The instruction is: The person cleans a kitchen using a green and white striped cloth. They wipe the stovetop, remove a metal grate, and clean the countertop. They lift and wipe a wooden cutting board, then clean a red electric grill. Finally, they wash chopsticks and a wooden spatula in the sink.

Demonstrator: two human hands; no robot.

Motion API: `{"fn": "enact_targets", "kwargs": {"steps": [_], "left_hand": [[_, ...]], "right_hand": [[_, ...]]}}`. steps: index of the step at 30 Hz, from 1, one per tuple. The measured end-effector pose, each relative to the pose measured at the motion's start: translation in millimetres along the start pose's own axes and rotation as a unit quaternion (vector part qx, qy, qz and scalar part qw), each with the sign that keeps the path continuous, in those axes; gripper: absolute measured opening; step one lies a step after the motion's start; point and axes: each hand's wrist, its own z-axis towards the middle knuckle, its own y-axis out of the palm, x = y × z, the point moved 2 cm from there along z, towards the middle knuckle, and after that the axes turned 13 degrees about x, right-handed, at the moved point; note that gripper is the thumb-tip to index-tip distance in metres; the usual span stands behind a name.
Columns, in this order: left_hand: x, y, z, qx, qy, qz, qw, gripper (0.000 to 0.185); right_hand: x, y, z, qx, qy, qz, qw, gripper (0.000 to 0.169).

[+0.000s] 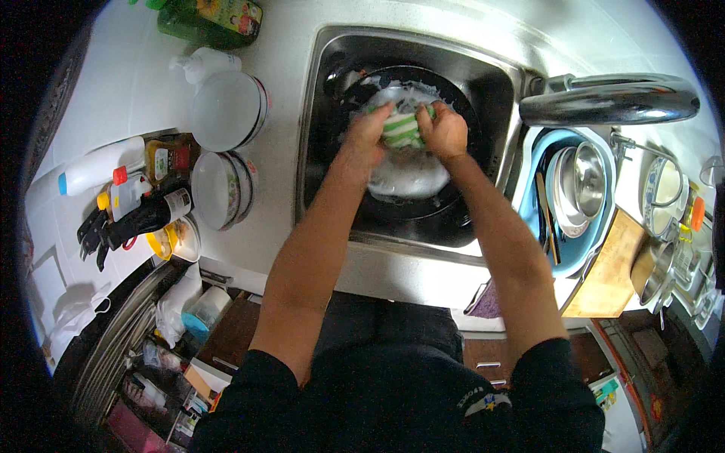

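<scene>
A green-and-white striped cloth (403, 131) is stretched between my two hands above a dark round pan (464, 107). On its left edge is my left hand (371, 136), blurred, with the thumb on top. My right hand (447, 131) grips the opposite edge. Soapy, foamy water (410, 176) fills the middle of the pan, partly under the cloth. The pan rests inside a stainless steel sink (328, 56). Whether the cloth touches the suds cannot be made out.
Left of the sink stand stacked white bowls (226, 110), more bowls (214, 189), a pump bottle (209, 65) and a green detergent bottle (209, 22). On the right are a metal faucet (606, 102), a blue basin (529, 209) holding metal bowls, and a wooden cutting board (609, 272).
</scene>
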Motion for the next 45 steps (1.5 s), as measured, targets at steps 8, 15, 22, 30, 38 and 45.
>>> {"fn": "enact_targets", "kwargs": {"steps": [8,15,22,30,38,45], "left_hand": [[3,-32,18,0.095,0.294,0.251,0.918,0.072],[-4,-7,58,0.076,0.263,0.347,0.897,0.074],[-21,-21,40,-0.23,-0.003,0.009,0.973,0.046],[-76,-47,25,-0.164,0.108,-0.126,0.972,0.04],[-13,-47,4,0.073,0.055,0.034,0.995,0.04],[-23,-73,6,0.117,0.3,0.352,0.879,0.061]], "right_hand": [[24,41,-40,-0.12,0.053,-0.037,0.991,0.035],[42,22,-11,-0.096,0.156,-0.017,0.983,0.046],[-92,-28,-58,-0.195,0.142,0.227,0.944,0.025],[-145,-31,-70,0.016,-0.124,0.137,0.983,0.023],[-7,7,-21,-0.075,0.038,0.015,0.996,0.036],[21,35,-61,-0.229,0.002,-0.097,0.969,0.028]]}}
